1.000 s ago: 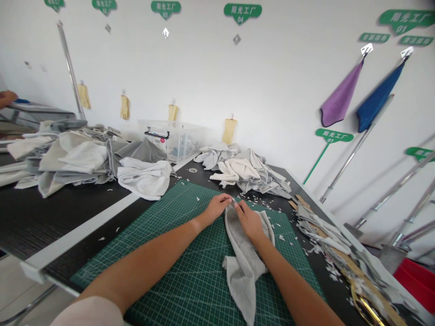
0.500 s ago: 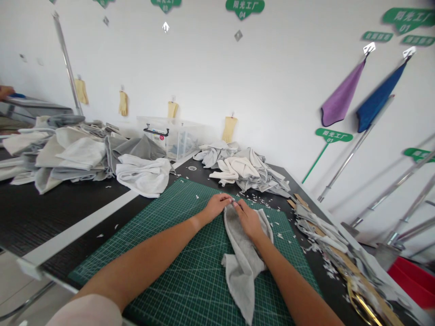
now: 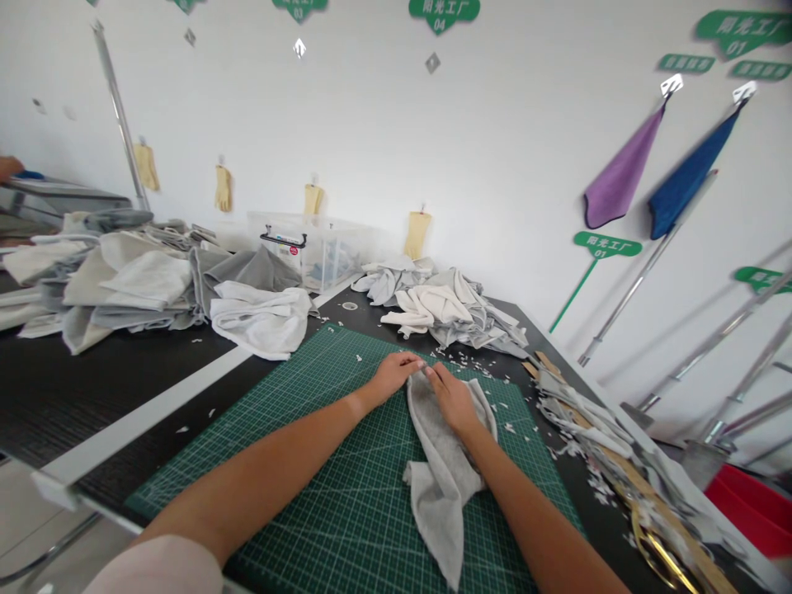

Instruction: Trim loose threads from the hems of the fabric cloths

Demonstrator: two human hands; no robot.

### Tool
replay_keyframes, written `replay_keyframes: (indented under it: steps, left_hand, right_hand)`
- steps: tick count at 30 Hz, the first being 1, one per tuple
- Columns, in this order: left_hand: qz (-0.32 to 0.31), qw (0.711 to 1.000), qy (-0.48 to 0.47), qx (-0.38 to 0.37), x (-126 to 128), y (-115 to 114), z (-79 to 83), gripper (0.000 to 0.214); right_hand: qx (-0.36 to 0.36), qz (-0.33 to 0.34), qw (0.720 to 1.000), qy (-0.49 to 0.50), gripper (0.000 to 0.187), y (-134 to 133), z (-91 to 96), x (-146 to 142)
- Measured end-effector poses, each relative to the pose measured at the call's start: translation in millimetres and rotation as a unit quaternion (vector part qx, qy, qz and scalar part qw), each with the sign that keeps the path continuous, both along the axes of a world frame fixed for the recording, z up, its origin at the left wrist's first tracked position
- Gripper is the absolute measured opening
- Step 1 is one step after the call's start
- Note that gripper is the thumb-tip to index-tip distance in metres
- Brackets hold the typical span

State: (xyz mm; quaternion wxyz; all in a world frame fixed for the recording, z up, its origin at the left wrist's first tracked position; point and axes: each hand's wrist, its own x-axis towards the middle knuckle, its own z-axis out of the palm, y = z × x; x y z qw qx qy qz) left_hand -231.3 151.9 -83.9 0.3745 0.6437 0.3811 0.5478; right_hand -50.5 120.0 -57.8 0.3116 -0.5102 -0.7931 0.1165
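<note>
The gray cloth (image 3: 440, 470) is lying lengthwise on the green cutting mat (image 3: 371, 511), with the right hand (image 3: 454, 402) on its top end and the left hand (image 3: 393, 378) close beside. I cannot tell if either grip is clamping it.

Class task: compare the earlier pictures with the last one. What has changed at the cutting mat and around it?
The head camera's view has tipped slightly downward, so the wall signs sit higher in the frame. The left hand and right hand have barely moved, and nothing is visibly taken or let go. The grey cloth, green cutting mat and plastic bin stay as they were.
</note>
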Motion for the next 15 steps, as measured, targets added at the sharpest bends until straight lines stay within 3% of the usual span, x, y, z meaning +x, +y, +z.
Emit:
replay_keyframes:
  steps: [15]
  left_hand:
    - [0.006, 1.0, -0.023, -0.014, 0.0, 1.4, -2.4, 0.03]
  right_hand:
    - [-0.01, 0.004, 1.0, -0.008, 0.04, 1.0, -0.9, 0.1]
